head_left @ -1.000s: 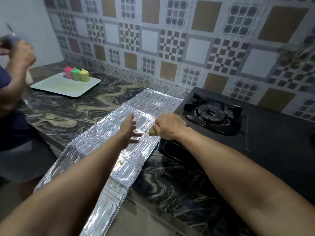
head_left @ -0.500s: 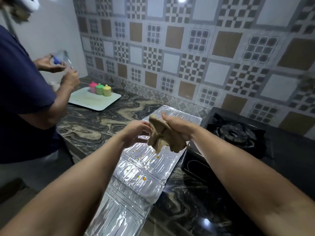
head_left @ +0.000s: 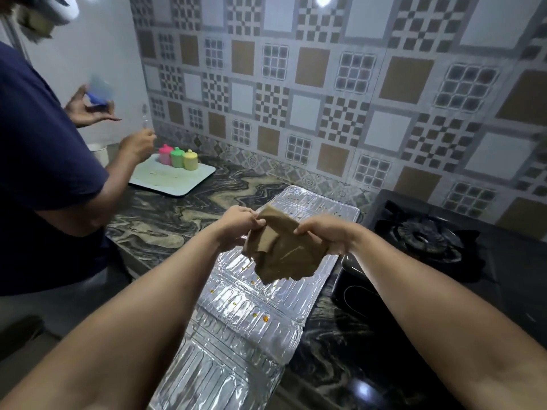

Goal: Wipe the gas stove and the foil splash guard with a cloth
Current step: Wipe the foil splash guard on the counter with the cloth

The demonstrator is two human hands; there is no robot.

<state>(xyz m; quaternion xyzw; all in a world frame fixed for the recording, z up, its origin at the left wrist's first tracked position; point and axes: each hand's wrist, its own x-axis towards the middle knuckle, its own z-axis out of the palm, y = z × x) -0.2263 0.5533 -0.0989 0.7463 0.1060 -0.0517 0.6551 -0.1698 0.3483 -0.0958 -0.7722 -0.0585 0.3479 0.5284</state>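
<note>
A brown cloth (head_left: pixel 281 250) hangs spread in the air between both my hands. My left hand (head_left: pixel 236 224) pinches its upper left corner and my right hand (head_left: pixel 325 235) grips its right edge. Below them the silver foil splash guard (head_left: pixel 245 321) lies flat on the dark marbled counter (head_left: pixel 165 220), reaching from the wall to the front edge, with small orange drops on it. The black gas stove (head_left: pixel 429 241) sits to the right of the foil, its burner grate uncovered.
Another person in a dark blue shirt (head_left: pixel 38 173) stands at the left, holding a small blue object. A pale tray (head_left: pixel 171 179) with pink, green and yellow containers (head_left: pixel 177 156) sits at the counter's back left. A patterned tile wall runs behind.
My right hand lifted the cloth off the foil. My left hand left the foil and took hold of the cloth, and the two hands pulled it open in the air.
</note>
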